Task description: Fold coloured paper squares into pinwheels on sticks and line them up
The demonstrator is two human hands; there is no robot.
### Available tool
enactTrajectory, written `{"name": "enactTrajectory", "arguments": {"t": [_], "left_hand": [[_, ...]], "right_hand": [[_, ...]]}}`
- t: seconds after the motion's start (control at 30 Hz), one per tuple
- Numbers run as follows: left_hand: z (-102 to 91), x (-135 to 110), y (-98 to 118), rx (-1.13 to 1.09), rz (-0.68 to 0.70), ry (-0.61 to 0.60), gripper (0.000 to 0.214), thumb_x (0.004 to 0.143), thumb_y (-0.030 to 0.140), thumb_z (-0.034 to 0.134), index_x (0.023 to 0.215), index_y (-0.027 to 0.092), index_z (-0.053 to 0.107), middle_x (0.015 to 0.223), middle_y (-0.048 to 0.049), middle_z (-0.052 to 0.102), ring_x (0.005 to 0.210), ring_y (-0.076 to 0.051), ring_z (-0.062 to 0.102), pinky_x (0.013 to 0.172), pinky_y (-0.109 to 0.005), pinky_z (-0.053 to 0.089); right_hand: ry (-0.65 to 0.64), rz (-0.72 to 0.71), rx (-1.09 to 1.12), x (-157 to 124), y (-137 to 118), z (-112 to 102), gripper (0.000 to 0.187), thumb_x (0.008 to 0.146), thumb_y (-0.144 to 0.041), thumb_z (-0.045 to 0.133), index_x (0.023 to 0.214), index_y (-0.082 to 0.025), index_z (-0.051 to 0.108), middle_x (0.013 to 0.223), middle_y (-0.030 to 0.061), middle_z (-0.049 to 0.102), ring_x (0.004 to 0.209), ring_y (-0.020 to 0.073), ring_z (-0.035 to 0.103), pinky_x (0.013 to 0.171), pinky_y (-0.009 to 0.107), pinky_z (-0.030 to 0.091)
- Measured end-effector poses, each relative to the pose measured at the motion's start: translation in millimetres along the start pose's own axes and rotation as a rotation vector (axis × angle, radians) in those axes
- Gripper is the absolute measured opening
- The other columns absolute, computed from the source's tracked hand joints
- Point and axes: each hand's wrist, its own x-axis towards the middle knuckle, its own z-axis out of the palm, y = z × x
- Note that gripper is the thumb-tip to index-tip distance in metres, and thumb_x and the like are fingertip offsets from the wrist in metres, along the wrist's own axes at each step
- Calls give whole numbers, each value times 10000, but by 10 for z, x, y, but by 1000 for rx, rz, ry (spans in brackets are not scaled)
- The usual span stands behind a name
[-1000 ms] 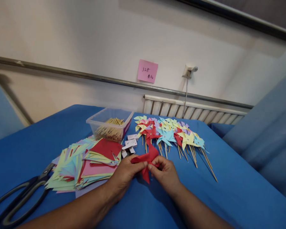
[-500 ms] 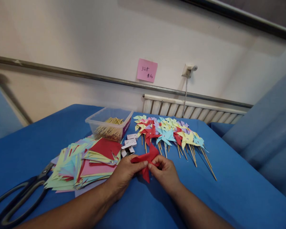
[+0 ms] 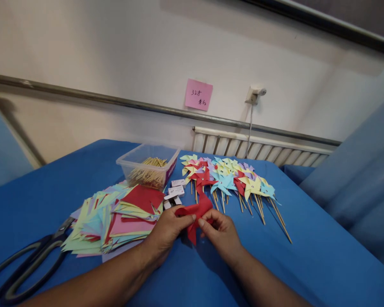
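A red paper pinwheel is held between both hands over the front of the table, its vanes folded in toward the middle. My left hand is closed on its left side, with the thumb pressed near the centre. On the right side, my right hand pinches the paper close to the centre too. Whether a pin sits under the fingertips cannot be made out. Just beyond my left hand are small white boxes, one of them open with something dark inside.
Paper squares are piled left of my hands, with large scissors beside them. A clear plastic box holds wooden sticks. Finished pinwheels on sticks lie at the back right of the blue-covered table.
The red pinwheel has turned slightly, its lower vane swinging left. Both hands keep their grip in nearly the same place.
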Motion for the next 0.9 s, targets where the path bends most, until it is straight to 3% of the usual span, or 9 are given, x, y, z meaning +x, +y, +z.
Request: {"name": "enactTrajectory", "arguments": {"t": [0.1,0.17,0.23,0.3,0.37,0.47,0.57,0.77,0.9], "left_hand": [[-6,13,58,-19,31,20,237,647,218,713,865,127,696,737,-57,701,635,-172,619,612,-275,475],[-13,25,95,-15,60,38,273,642,202,711,905,136,688,770,-55,703,669,-174,626,631,-270,480],[-26,39,120,31,82,55,251,630,197,719,871,147,675,742,-37,690,654,-164,618,604,-251,472],[-40,52,131,98,89,47,196,619,193,725,794,156,646,680,-14,666,596,-144,594,554,-230,450],[-53,63,135,178,85,9,187,599,181,729,741,164,608,620,7,637,544,-130,567,515,-219,426],[-65,70,133,329,104,-63,216,583,165,708,757,173,580,594,30,609,530,-127,551,497,-216,410],[-66,63,128,499,145,-117,238,590,162,654,814,174,576,603,47,596,527,-117,530,483,-209,390],[-47,25,142,700,190,-124,277,597,158,624,871,166,584,586,49,583,503,-103,484,462,-202,343],[-38,41,127,628,211,-75,280,610,167,649,882,174,585,565,62,559,507,-106,490,472,-204,339]], "right_hand": [[117,-71,25,15,-32,-40,176,752,-324,663,851,-181,644,754,24,649,617,131,569,567,235,447],[223,-99,65,52,-33,-78,281,720,-319,700,967,-201,636,932,53,651,763,162,597,663,266,474],[274,-74,134,92,-25,-107,351,690,-326,731,999,-202,618,958,60,648,838,181,601,725,292,482],[237,-26,224,118,-17,-118,351,680,-336,743,971,-192,609,915,55,658,835,179,607,744,298,481],[123,21,317,127,-9,-113,342,685,-345,742,951,-184,599,878,50,670,785,169,619,721,292,484],[-40,59,382,122,6,-103,346,686,-338,744,951,-180,587,819,30,674,686,147,618,657,273,482],[-116,83,348,121,26,-103,376,642,-293,772,947,-190,578,708,-21,647,578,115,577,583,236,461],[-131,56,170,136,67,-113,352,618,-186,747,931,-207,586,666,-51,616,529,93,523,534,208,424],[-97,60,144,146,94,-85,316,638,-196,732,917,-199,584,677,-36,637,537,107,544,538,224,443]]}}
